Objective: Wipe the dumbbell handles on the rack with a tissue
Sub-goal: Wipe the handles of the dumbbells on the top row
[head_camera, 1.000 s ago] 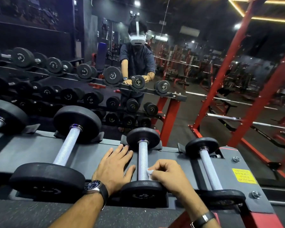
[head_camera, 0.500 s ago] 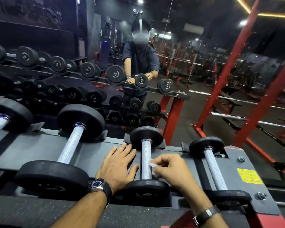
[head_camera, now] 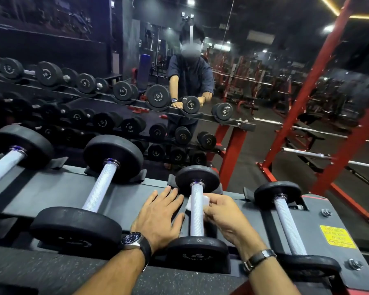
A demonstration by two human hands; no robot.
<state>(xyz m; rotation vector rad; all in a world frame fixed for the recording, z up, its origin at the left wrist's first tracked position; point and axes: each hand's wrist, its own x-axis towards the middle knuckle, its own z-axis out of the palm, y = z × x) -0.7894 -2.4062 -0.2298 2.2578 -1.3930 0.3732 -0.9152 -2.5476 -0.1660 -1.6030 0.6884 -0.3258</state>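
Observation:
Several black dumbbells with knurled silver handles lie across the grey rack (head_camera: 51,194). My right hand (head_camera: 224,218) pinches a white tissue (head_camera: 206,200) wrapped around the upper part of the small dumbbell's handle (head_camera: 196,220). The tissue shows on both sides of that handle. My left hand (head_camera: 160,218) rests flat on the rack just left of this dumbbell, fingers straight and spread. A larger dumbbell (head_camera: 99,188) lies to the left and a small one (head_camera: 285,222) to the right.
A wall mirror behind the rack reflects a person (head_camera: 191,81) and rows of dumbbells. Red steel uprights (head_camera: 303,103) and barbells stand at the right. A yellow warning sticker (head_camera: 337,237) sits on the rack's right end.
My right hand has slid the tissue up the handle, away from me toward the far weight head. The left hand has stayed in place on the rack.

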